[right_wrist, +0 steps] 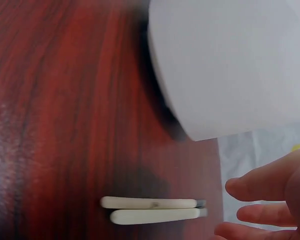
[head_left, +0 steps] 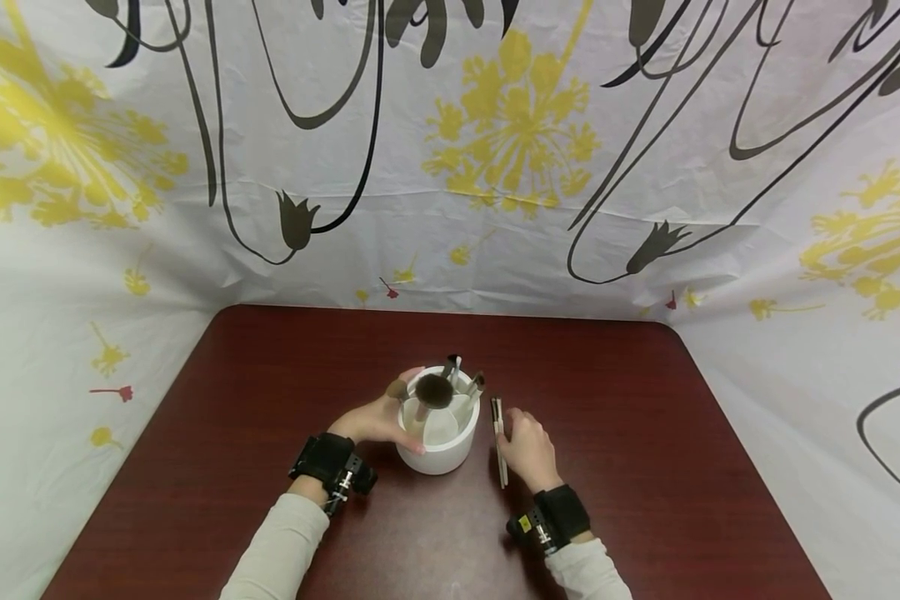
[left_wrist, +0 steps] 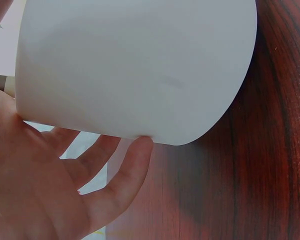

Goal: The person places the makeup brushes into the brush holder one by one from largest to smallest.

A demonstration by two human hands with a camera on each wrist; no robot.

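A white round makeup brush holder [head_left: 437, 460] with inner dividers stands on the table. Several brushes stick up out of it, among them a large dark fluffy brush [head_left: 434, 391] and a smaller one [head_left: 477, 382] at the right rim. My left hand [head_left: 375, 421] grips the holder from its left side, with fingers against the wall [left_wrist: 135, 70]. To the right of the holder, two makeup brushes with pale handles [right_wrist: 152, 216] lie side by side on the table. Close beside them is my right hand [head_left: 530, 452], fingers loosely extended; in the right wrist view it holds nothing.
The dark red wooden table [head_left: 330, 350] has rounded far corners. A white cloth [head_left: 420, 258] with yellow and grey flower prints hangs behind it and along both sides. Each wrist carries a black strapped camera [head_left: 558, 514].
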